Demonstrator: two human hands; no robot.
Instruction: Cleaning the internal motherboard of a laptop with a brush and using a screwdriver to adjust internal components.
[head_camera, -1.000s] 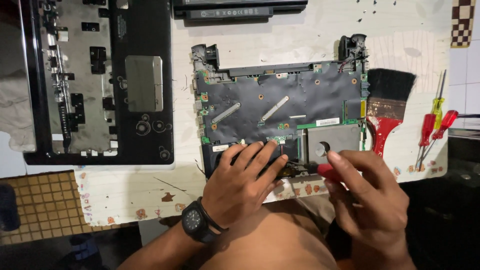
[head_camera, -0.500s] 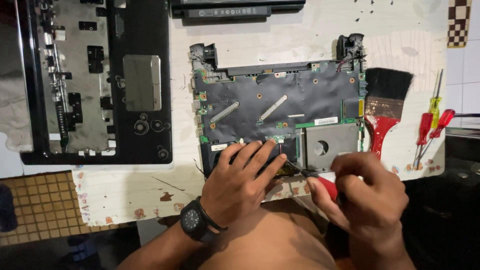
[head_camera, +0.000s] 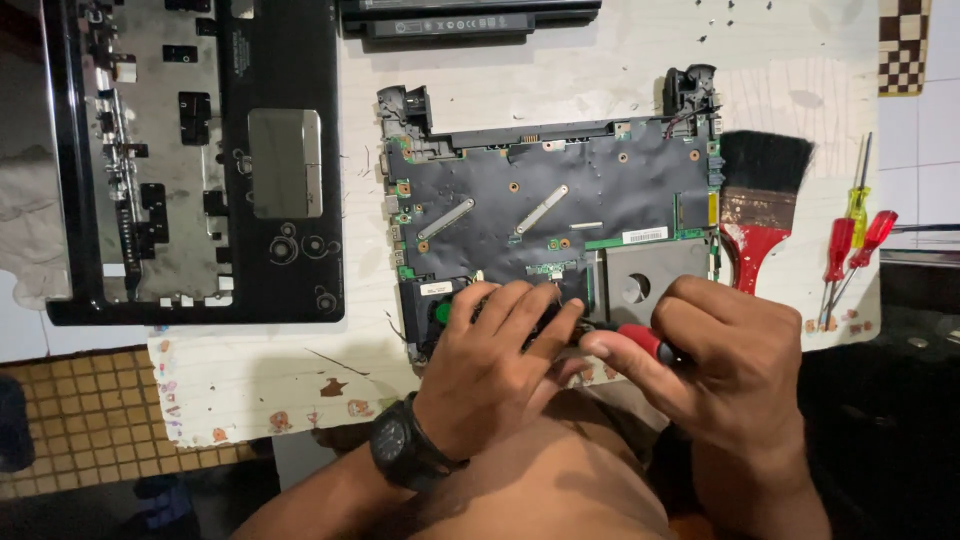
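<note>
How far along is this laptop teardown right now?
Done: the black top case lies apart, and the battery is out. In hand: the left hand steadies the base at its near edge, and the right hand works a red-handled screwdriver there. Left: the board is seated in the base.

Open lane: bare worktop (head_camera: 640, 70) above the laptop base (head_camera: 550, 215).
Right blocked: paintbrush (head_camera: 762, 205), screwdrivers (head_camera: 850, 245).
Left blocked: black cover (head_camera: 190, 160).
</note>
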